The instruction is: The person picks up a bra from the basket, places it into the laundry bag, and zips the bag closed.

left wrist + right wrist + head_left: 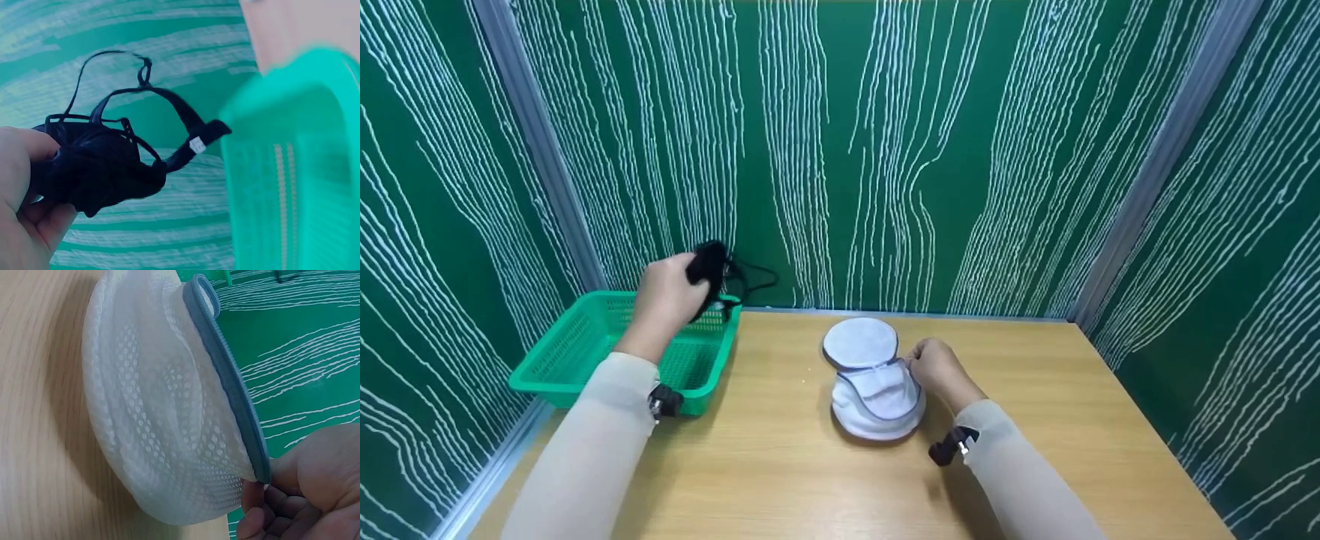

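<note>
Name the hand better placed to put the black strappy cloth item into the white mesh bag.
Likely the left hand: it grips the item; the right hand pinches the bag at its edge.

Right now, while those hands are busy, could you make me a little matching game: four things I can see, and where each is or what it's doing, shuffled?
1. Black strappy item
2. Green basket
3. White mesh bag
4. Right hand

A. On the table, round flap open
B. Pinching a blue-grey edge
C. Held in the left hand
D. At the table's left side

Pairs: 1-C, 2-D, 3-A, 4-B
</note>
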Motion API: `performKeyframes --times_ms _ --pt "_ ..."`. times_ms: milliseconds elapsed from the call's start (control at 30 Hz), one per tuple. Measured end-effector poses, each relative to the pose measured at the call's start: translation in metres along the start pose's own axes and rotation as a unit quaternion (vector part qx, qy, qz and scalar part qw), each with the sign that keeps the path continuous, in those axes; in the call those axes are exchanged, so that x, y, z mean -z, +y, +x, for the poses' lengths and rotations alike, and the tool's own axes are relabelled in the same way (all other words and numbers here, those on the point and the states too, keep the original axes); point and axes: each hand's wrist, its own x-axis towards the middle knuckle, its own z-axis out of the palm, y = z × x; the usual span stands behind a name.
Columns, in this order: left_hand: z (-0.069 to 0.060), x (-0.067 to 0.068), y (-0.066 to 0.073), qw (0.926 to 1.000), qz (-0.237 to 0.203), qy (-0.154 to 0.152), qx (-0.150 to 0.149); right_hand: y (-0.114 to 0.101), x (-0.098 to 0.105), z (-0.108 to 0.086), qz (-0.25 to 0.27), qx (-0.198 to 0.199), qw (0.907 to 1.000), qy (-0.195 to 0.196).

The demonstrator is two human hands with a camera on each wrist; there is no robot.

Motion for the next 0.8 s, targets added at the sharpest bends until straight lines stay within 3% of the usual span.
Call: performKeyframes --times_ms 167,367,600,800 --pt "-0.002 -0.01 0.034 0.9977 -0.066 -0.01 -0.013 0.001 -0.003 -0.001 0.003 0.02 0.9996 0.019" --pt "-0.006 -0.03 0.067 0.9892 -0.136 -0.045 -0.029 0.002 -0.004 -0.001 0.012 0.029 0.9991 0.03" --pt "-0.013 -0.066 0.093 0.9773 -0.186 -0.093 -0.039 0.001 -0.004 -0.002 0.025 0.012 0.9994 0.023" --pt "-0.02 -0.098 0.105 0.9673 -0.191 -0.163 -0.037 0.002 -0.008 -0.003 0.013 0.05 0.9979 0.038"
